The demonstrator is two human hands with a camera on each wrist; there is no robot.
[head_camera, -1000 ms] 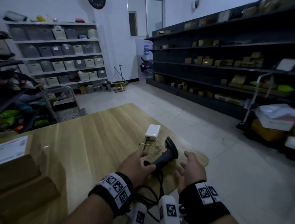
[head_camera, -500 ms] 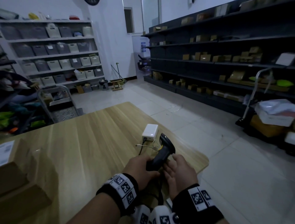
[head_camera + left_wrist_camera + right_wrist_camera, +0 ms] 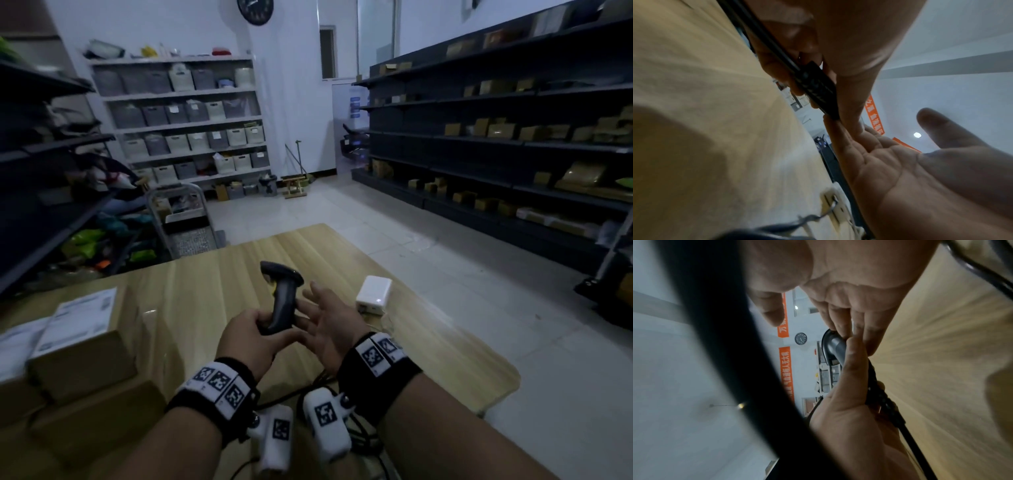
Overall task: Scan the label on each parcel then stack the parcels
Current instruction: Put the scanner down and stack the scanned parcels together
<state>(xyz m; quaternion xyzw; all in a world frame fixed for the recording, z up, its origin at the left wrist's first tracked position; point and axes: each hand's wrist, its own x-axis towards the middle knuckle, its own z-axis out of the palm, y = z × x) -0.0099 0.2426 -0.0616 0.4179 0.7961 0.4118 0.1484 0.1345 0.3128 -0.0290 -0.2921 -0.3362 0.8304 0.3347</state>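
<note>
My left hand grips the lower end of the black barcode scanner and holds it upright above the wooden table. Its head points left. Beside the handle my right hand is open, palm towards the scanner and fingers straight. In the left wrist view the scanner's base sits between my curled fingers, and the open right palm is below it. A cardboard parcel with a white label lies at the table's left. More brown parcels lie in front of it.
A white adapter box sits on the table to the right of my hands. The scanner's black cable trails down towards me. Dark shelving with boxes lines the right wall. A cart stands beyond the table.
The scanner has come up off the table and now stands upright in my left hand. My right hand has let go and opened beside it. The view has swung left, showing the parcels.
</note>
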